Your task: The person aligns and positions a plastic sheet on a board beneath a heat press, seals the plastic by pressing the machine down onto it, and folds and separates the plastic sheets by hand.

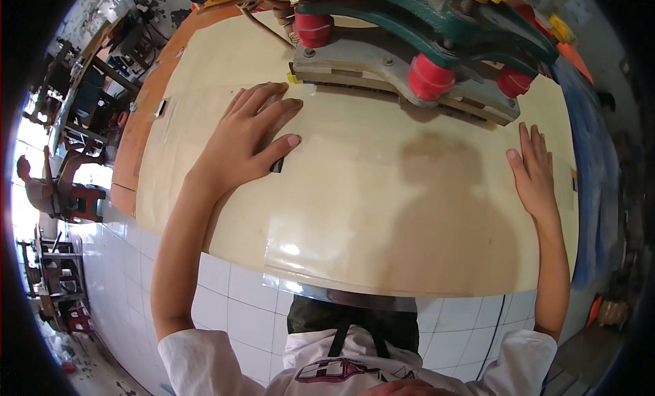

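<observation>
Tiled floor, pale tabletop: nothing seen in grip

Left hand: fingers parted and loosely bent, no hold on anything visible; underside of palm hidden. Small black piece sits on the tabletop just beside the left thumb, partly covered by it. Contact, and whether the piece is loose or fixed, cannot be told.

Right hand: fingers nearly straight, thumb apart, palm down near the tabletop's right edge, nothing seen held.

Green frame, red knobs and grey plate stand beyond the fingers, mostly between the two hands. Clear sheet covers tabletop nearer the body than the fingers.

Progress (judged): looks like positioning or a pause. Black piece not in grip; no finished article evident. Further work remaining cannot be read from this view.
</observation>
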Demonstrator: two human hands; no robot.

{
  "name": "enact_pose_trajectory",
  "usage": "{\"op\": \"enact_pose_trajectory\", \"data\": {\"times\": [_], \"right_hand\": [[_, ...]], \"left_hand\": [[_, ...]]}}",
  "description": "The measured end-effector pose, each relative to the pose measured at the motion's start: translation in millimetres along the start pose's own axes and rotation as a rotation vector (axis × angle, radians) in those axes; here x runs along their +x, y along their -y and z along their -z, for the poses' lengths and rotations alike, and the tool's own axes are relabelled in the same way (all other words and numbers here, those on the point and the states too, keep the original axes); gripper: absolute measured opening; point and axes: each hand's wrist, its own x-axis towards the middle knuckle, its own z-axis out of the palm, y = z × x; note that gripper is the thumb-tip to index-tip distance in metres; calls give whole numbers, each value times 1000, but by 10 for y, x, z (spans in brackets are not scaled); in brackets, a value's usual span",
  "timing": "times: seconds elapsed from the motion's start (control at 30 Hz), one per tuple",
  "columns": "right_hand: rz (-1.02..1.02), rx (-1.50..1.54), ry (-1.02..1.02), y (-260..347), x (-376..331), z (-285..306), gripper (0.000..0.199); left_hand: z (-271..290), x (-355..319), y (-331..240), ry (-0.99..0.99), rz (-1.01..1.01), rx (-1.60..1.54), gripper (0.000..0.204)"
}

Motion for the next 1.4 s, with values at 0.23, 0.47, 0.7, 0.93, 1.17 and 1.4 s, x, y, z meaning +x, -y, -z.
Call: {"op": "enact_pose_trajectory", "data": {"times": [0.23, 0.47, 0.7, 0.93, 1.17, 1.4], "right_hand": [[11, 20, -4, -39, 0, -29, 66], [25, 4, -12, -25, -15, -29, 66], [23, 16, -16, -26, -19, -42, 66], [38, 20, -35, -39, -9, -52, 66], [19, 6, -23, -56, -7, -29, 70], [-8, -7, -2, -41, -18, -22, 73]], "left_hand": [[-3, 13, -14, 2, 26, -1, 51], [-39, -22, 11, -57, 7, 39, 47], [-6, -16, -5, -9, 35, -2, 50], [35, 3, -72, 16, 60, -14, 48], [-5, 42, -67, 13, 40, 6, 47], [-50, 44, -70, -37, 48, -51, 45]]}}
